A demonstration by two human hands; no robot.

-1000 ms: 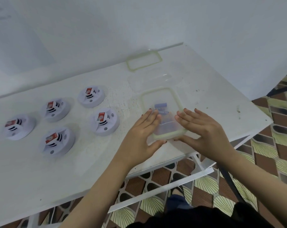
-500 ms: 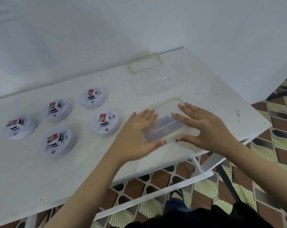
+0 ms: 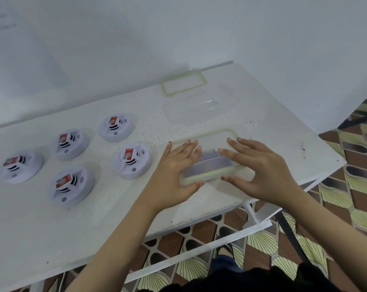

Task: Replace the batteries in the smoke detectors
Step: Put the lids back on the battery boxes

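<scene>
Several white round smoke detectors lie on the left half of the white table (image 3: 283,131), among them one (image 3: 116,127) at the back and one (image 3: 133,160) closest to my hands. A clear plastic box with a green-rimmed lid (image 3: 216,137) sits near the table's front right edge, and bluish batteries (image 3: 210,160) show through it. My left hand (image 3: 176,165) lies flat on the left part of the lid, its thumb at the front rim. My right hand (image 3: 260,165) lies flat on the right part, thumb against the front wall.
Behind the box stands a second clear container (image 3: 191,106), empty as far as I can see. A loose green-rimmed lid (image 3: 183,82) lies behind that by the wall. The table's front edge runs just under my wrists, with patterned floor tiles (image 3: 357,186) below.
The box has turned from lengthwise to crosswise under my hands and shifted slightly away from me. Both hands stayed on its lid.
</scene>
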